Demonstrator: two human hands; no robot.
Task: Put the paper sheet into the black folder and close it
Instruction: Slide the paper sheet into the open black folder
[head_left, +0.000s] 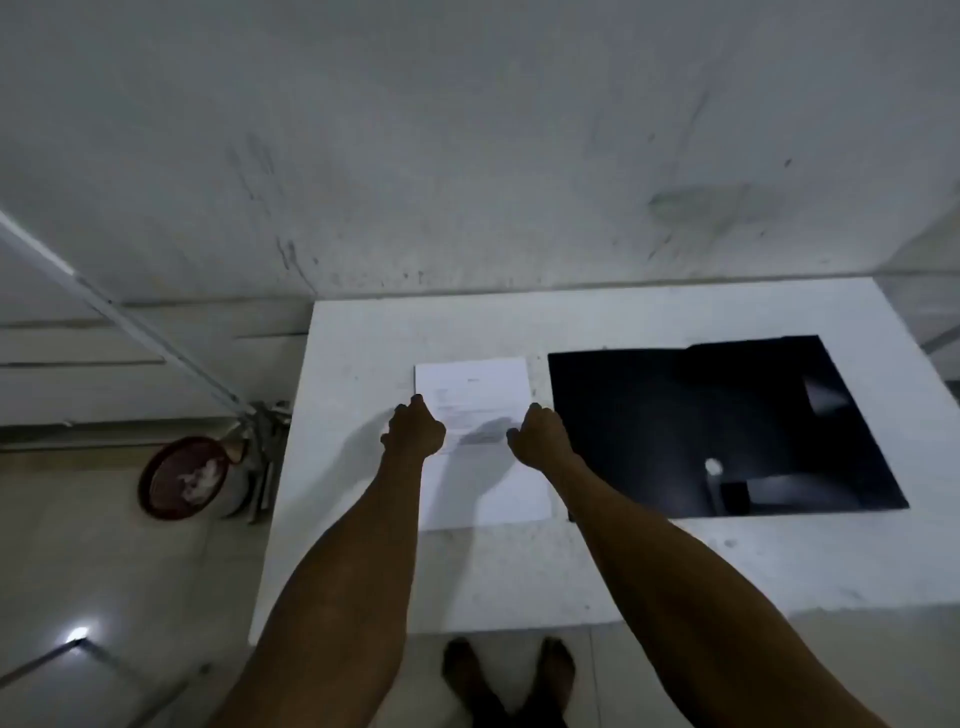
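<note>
The paper sheet (480, 441) lies flat on the white table (649, 561), near the table's centre, printed side up. The black folder (717, 426) lies open and flat at 3 o'clock from the sheet, just beside it with a narrow strip of bare table between them; a pocket flap shows on the folder's right-hand leaf toward 5 o'clock. The left hand (413, 431) rests at the sheet's left edge, at 9 o'clock, fingers curled with a fingertip on or at the paper's margin. The right hand (540, 434) sits at the sheet's right edge, at 3 o'clock, fingers likewise curled over the margin. Whether either hand has actually pinched the paper cannot be told: the fingertips are hidden under the knuckles and the sheet shows no lift or bend. Assessment: the task appears to stand at its opening step. The folder is already open, which serves the insertion. Outstanding items: taking hold of the sheet, carrying it toward 3 o'clock onto the folder, seating it inside, and folding the cover shut. No part of the sheet lies on the folder.
</note>
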